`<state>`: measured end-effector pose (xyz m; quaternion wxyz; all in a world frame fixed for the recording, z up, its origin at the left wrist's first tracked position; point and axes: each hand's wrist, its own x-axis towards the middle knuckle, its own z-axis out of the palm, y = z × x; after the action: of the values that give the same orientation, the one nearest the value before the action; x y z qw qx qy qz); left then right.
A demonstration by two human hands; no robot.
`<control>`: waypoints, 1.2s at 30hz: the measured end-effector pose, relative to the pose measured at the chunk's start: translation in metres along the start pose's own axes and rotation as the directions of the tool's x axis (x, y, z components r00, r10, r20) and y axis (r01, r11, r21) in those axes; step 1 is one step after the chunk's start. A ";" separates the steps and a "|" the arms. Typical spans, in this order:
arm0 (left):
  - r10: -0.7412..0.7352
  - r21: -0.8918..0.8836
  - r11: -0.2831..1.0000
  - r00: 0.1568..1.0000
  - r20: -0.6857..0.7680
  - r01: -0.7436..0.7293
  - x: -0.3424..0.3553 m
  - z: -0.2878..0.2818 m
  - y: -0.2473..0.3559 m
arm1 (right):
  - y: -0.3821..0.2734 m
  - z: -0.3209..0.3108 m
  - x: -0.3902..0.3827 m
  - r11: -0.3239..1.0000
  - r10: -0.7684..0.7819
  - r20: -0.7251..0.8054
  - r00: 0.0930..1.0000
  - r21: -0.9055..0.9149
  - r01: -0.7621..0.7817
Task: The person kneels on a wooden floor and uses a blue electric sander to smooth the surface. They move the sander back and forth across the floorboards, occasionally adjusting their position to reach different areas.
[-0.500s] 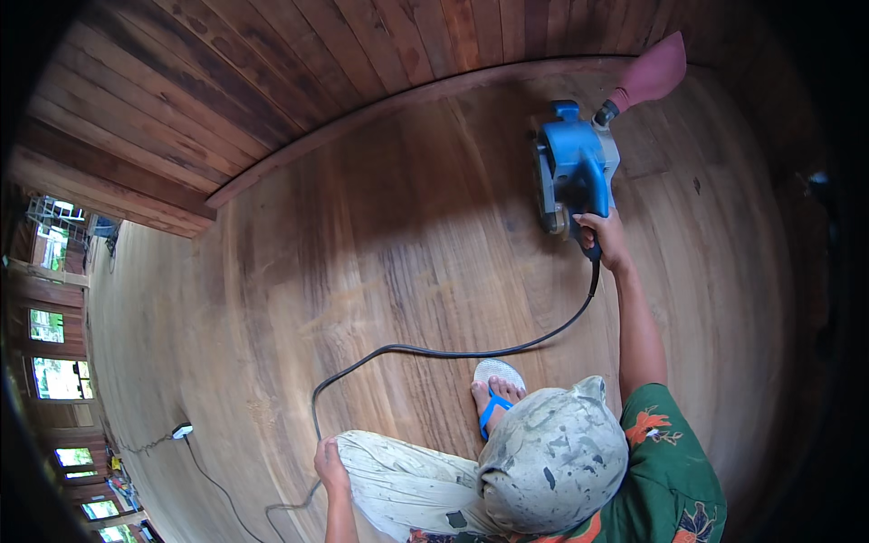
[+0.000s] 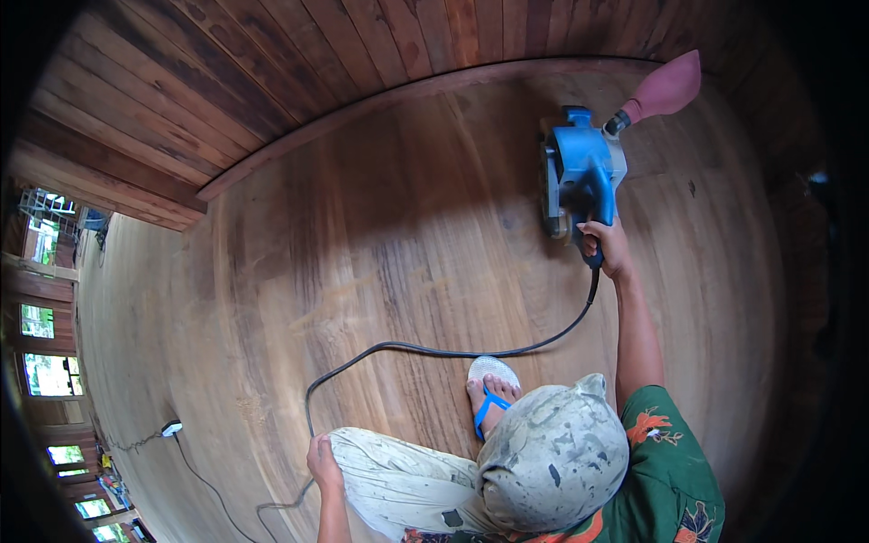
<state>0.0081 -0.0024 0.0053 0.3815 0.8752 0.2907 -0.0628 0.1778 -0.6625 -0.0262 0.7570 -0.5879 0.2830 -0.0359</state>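
Note:
A blue belt sander [image 2: 584, 154] stands on the wooden floor at the far right, close to the wall. My right hand [image 2: 608, 246] is closed round its rear handle, arm stretched out. From its far end a pink dust bag [image 2: 665, 88] sticks out, puffed full. A black power cord [image 2: 444, 351] runs from the handle across the floor toward my left side. At my bent left knee, in pale stained trousers [image 2: 398, 466], my left hand [image 2: 324, 463] rests with its fingers partly hidden; the cord passes right beside it.
A plank wall [image 2: 272, 81] with a baseboard [image 2: 362, 109] curves along the far side. My foot in a blue-strapped flip-flop [image 2: 493, 394] is between me and the sander. At left, a white cord connector [image 2: 171, 428] lies on the floor, with windows [image 2: 52, 374] beyond.
The sander, with my right hand on it, has shifted slightly right and nearer to me. Its dust bag has moved right and tilted lower. My left hand stays at the knee.

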 end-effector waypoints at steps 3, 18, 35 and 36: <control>-0.002 -0.016 1.000 1.000 0.008 0.002 -0.005 0.000 0.005 | -0.002 0.002 -0.002 1.000 -0.003 0.000 1.000 -0.002 0.003; -0.036 -0.034 0.999 0.998 0.046 0.037 -0.023 -0.005 0.013 | -0.017 0.034 -0.020 0.998 0.025 0.102 0.994 -0.065 -0.018; 0.008 -0.043 0.999 0.998 0.065 -0.006 0.013 0.005 -0.004 | 0.047 0.111 -0.017 0.984 -0.042 0.201 0.979 -0.164 0.075; -0.028 -0.045 0.999 0.998 0.053 0.030 0.014 0.005 -0.004 | 0.050 0.116 -0.018 0.985 -0.046 0.217 0.975 -0.151 0.080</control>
<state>0.0178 0.0023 -0.0055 0.4079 0.8601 0.2944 -0.0847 0.2030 -0.5392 -0.0477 0.7321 -0.6555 0.1834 0.0261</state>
